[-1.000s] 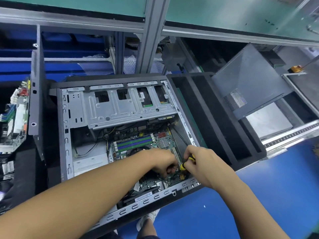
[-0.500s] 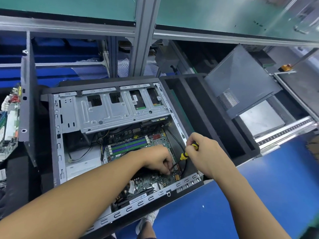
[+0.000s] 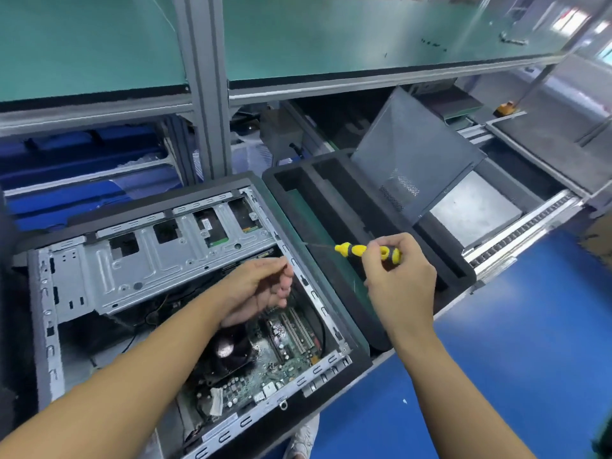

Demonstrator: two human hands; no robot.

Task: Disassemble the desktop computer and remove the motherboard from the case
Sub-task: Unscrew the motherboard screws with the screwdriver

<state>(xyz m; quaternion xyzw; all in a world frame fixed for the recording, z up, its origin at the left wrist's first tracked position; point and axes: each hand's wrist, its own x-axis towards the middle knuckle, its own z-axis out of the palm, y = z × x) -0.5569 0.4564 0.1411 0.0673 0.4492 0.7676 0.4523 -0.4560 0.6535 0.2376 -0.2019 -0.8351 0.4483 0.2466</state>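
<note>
**A:** What are your hands doing?

**B:** My right hand (image 3: 400, 283) is wrapped round the handle of the yellow and black screwdriver (image 3: 367, 251). I hold it sideways, up over the black foam tray (image 3: 334, 207), with the thin tip pointing at my left hand (image 3: 261, 286). I think that is so my left fingers can pick a tiny screw off the tip.

**A:** Is there a screw?

**B:** I cannot tell. The left fingers are curled, with thumb and finger close together, but anything between them is too small to see.

**A:** Where is the motherboard?

**B:** The motherboard (image 3: 284, 356) is lying flat in the bottom of the computer case (image 3: 46, 326), right under my left hand. The round black fan (image 3: 228, 349) sits on it. So it is not out yet.

**A:** Why does the case lie on its side?

**B:** So the open side faces up and I can reach in. The grey side panel (image 3: 414, 154) leans up by the tray, out of the way. The silver drive cage (image 3: 159, 270) covers the far part of the case.

**A:** Any words to read?

**B:** A white sticker (image 3: 206, 223) shows through a hole in the cage, and a long sticker (image 3: 220, 425) is on the near edge. Both are too blurry to read. I see no brand name.
</note>
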